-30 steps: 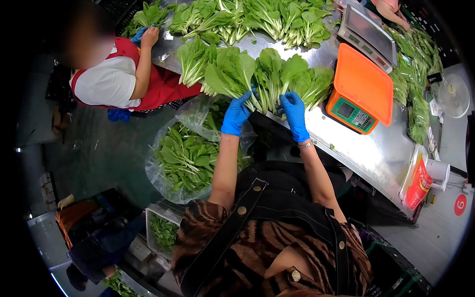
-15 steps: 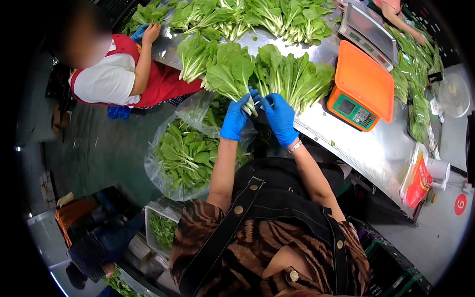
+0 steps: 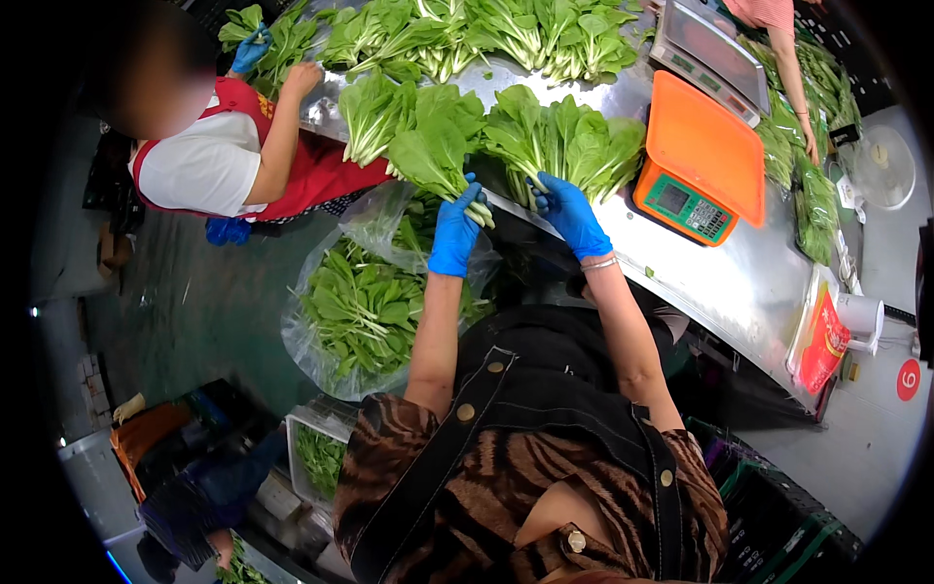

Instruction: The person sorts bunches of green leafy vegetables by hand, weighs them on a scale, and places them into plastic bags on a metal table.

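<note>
In blue gloves, both my hands are at the near edge of the metal table. My left hand [image 3: 455, 234] is closed round the pale stems of a small bunch of leafy greens [image 3: 430, 156], leaves pointing up and away. To its right, my right hand [image 3: 574, 216] pinches the stem end of another leafy green [image 3: 514, 131] at the edge of a pile of greens [image 3: 593, 141]. Below and left of my left hand, a clear plastic bag [image 3: 295, 336] full of loose greens stands open.
An orange scale [image 3: 705, 146] sits right of the pile, with a second scale [image 3: 710, 60] behind it. More greens [image 3: 477, 34] line the table's far side. A person in a red apron [image 3: 243, 146] works at the left; another person's arm [image 3: 793, 83] reaches in at far right.
My hands have drawn apart: the left keeps its bunch, while the right has moved to a green at the pile. The person at the left has raised a gloved hand with greens.
</note>
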`<action>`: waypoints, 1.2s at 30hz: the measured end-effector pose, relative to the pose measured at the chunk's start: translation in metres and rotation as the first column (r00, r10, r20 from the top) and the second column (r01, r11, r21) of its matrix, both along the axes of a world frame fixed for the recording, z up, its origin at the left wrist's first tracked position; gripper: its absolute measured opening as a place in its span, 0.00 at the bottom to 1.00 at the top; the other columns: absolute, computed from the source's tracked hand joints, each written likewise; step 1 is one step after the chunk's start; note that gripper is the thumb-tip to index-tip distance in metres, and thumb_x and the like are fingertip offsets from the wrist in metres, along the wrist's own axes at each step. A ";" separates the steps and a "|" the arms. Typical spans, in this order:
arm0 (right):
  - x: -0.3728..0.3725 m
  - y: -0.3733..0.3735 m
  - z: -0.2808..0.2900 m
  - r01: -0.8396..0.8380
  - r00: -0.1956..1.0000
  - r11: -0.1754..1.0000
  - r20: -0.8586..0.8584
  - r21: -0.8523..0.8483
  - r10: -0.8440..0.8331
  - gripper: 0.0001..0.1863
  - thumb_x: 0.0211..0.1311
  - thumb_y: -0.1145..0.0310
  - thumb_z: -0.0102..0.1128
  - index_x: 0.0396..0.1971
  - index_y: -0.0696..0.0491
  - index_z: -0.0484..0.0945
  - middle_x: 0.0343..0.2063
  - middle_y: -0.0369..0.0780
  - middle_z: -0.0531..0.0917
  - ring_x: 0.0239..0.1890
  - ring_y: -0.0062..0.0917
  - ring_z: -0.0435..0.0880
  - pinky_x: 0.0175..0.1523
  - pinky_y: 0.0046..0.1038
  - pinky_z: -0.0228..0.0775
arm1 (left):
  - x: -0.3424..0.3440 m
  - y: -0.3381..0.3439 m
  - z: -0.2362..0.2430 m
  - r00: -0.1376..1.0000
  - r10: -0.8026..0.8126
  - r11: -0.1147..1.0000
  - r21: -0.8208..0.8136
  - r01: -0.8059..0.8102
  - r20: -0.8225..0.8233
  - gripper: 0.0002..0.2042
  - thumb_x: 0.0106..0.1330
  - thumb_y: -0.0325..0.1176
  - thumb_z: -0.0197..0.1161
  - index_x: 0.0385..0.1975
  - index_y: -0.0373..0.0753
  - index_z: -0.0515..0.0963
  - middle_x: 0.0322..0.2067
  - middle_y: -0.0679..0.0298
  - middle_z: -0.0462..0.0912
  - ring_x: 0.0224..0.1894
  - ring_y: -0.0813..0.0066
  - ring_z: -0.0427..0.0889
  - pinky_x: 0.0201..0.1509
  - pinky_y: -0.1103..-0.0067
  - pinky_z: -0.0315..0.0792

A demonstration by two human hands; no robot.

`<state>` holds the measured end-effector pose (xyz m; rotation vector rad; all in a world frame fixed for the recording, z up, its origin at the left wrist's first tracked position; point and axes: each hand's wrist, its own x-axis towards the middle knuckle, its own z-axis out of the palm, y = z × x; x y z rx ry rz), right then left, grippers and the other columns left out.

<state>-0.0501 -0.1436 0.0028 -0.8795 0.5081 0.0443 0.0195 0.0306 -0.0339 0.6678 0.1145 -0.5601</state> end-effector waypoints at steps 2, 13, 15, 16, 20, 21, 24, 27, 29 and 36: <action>-0.006 0.005 0.009 0.022 0.999 0.996 0.037 -0.083 -0.019 0.10 0.54 0.64 0.53 0.26 0.55 0.72 0.19 0.32 0.72 0.18 0.13 0.69 0.25 0.16 0.62 | -0.004 -0.011 0.010 0.999 0.021 0.998 0.056 -0.019 -0.040 0.14 0.55 0.25 0.57 0.40 0.34 0.66 0.23 0.63 0.72 0.23 0.76 0.73 0.26 0.79 0.70; -0.015 0.051 0.024 0.206 0.979 0.116 0.204 -0.972 -0.027 0.15 0.46 0.58 0.58 0.27 0.53 0.68 0.24 0.42 0.72 0.24 0.37 0.74 0.25 0.34 0.65 | -0.008 -0.014 0.018 0.981 -0.150 0.980 0.115 0.164 -0.124 0.13 0.56 0.27 0.55 0.41 0.30 0.69 0.31 0.59 0.76 0.31 0.70 0.76 0.32 0.80 0.73; -0.009 0.032 0.009 0.080 0.994 -0.114 0.088 -0.990 -0.061 0.17 0.45 0.56 0.58 0.26 0.53 0.67 0.22 0.43 0.72 0.24 0.36 0.74 0.25 0.33 0.65 | -0.007 -0.009 0.014 0.949 -0.257 0.966 -0.072 0.248 -0.180 0.15 0.58 0.27 0.53 0.45 0.30 0.66 0.32 0.58 0.75 0.34 0.68 0.75 0.38 0.77 0.71; -0.007 0.022 -0.002 0.009 0.995 -0.224 0.031 -0.975 -0.095 0.17 0.44 0.55 0.59 0.25 0.53 0.67 0.22 0.43 0.72 0.24 0.36 0.74 0.25 0.33 0.65 | -0.009 -0.010 0.013 0.931 -0.314 0.941 -0.188 0.280 -0.187 0.15 0.57 0.26 0.53 0.45 0.31 0.66 0.32 0.59 0.75 0.34 0.69 0.75 0.38 0.77 0.71; -0.001 0.013 -0.017 0.009 0.996 -0.307 0.035 -0.952 -0.078 0.16 0.47 0.57 0.57 0.23 0.55 0.68 0.20 0.44 0.73 0.23 0.35 0.75 0.25 0.31 0.66 | -0.009 -0.009 0.003 0.902 -0.417 0.830 -0.451 0.329 -0.109 0.16 0.55 0.23 0.54 0.45 0.33 0.66 0.32 0.59 0.74 0.37 0.70 0.73 0.39 0.75 0.71; -0.001 0.009 -0.016 -0.001 0.995 -0.158 0.015 -0.988 -0.101 0.16 0.47 0.58 0.57 0.23 0.56 0.69 0.20 0.43 0.74 0.23 0.33 0.75 0.25 0.30 0.66 | -0.008 -0.009 -0.002 0.907 -0.414 0.818 -0.469 0.334 -0.077 0.16 0.55 0.23 0.54 0.45 0.34 0.66 0.32 0.59 0.74 0.38 0.70 0.73 0.40 0.74 0.70; 0.001 -0.005 -0.009 0.005 0.991 0.375 -0.046 -0.927 -0.126 0.15 0.48 0.58 0.57 0.25 0.57 0.72 0.21 0.40 0.76 0.22 0.27 0.75 0.25 0.25 0.65 | -0.005 -0.008 -0.010 0.976 -0.178 0.966 -0.211 0.149 -0.127 0.15 0.54 0.22 0.55 0.43 0.34 0.67 0.29 0.59 0.74 0.32 0.69 0.74 0.34 0.74 0.71; -0.002 -0.022 -0.005 0.008 0.992 0.831 -0.103 -0.556 -0.078 0.13 0.52 0.60 0.53 0.27 0.56 0.73 0.22 0.34 0.77 0.20 0.16 0.73 0.25 0.16 0.62 | -0.006 -0.015 0.007 0.985 -0.118 0.989 -0.099 0.106 -0.123 0.14 0.53 0.22 0.55 0.41 0.33 0.68 0.28 0.59 0.74 0.28 0.68 0.75 0.28 0.73 0.71; -0.004 -0.022 -0.001 0.027 0.995 0.888 -0.073 -0.459 -0.068 0.12 0.53 0.62 0.53 0.28 0.56 0.73 0.22 0.35 0.77 0.20 0.15 0.73 0.25 0.15 0.61 | 0.000 -0.006 -0.009 0.969 -0.241 0.969 -0.060 0.238 -0.049 0.14 0.54 0.23 0.55 0.40 0.30 0.68 0.29 0.59 0.74 0.29 0.68 0.74 0.32 0.73 0.71; -0.005 -0.003 -0.003 0.199 0.978 0.486 0.142 -0.851 -0.153 0.11 0.53 0.64 0.52 0.31 0.55 0.72 0.22 0.42 0.78 0.19 0.26 0.74 0.24 0.23 0.65 | -0.012 -0.038 0.010 0.982 -0.181 0.980 0.077 0.185 -0.059 0.11 0.55 0.26 0.56 0.38 0.30 0.70 0.29 0.60 0.76 0.30 0.68 0.76 0.30 0.73 0.72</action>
